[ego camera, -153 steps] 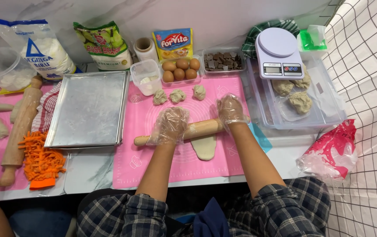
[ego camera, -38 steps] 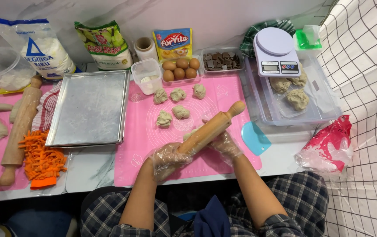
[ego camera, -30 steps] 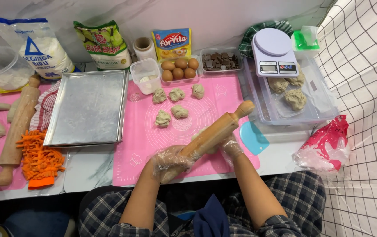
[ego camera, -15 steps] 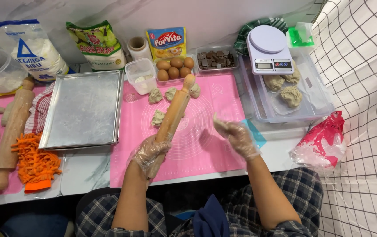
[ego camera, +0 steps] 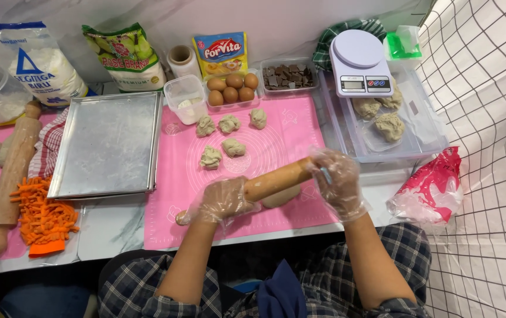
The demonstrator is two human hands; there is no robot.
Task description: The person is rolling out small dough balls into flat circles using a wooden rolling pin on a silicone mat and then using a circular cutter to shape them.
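Note:
Both my hands wear clear plastic gloves. My left hand [ego camera: 223, 200] grips the left part of a wooden rolling pin [ego camera: 276, 179], and my right hand [ego camera: 338, 182] is closed over its right end. The pin lies slanted across the front of a pink silicone mat [ego camera: 288, 129]. A pale piece of dough [ego camera: 283, 198] shows just under the pin, on the mat. Several rough dough lumps [ego camera: 210, 157] sit farther back on the mat, apart from my hands.
A metal baking tray [ego camera: 109, 144] lies left of the mat. Behind are eggs [ego camera: 233, 88], a box of chocolate pieces [ego camera: 285, 75], a small clear tub [ego camera: 185, 97] and flour bags. On the right are a kitchen scale [ego camera: 356, 68], a clear bin [ego camera: 423, 138] and a pink bag [ego camera: 432, 188]. On the far left lies a second rolling pin [ego camera: 12, 171].
Half a second ago my left hand alone held the pin pointing away. Now the pin lies crosswise over the dough near the front edge, with my right hand on its right end.

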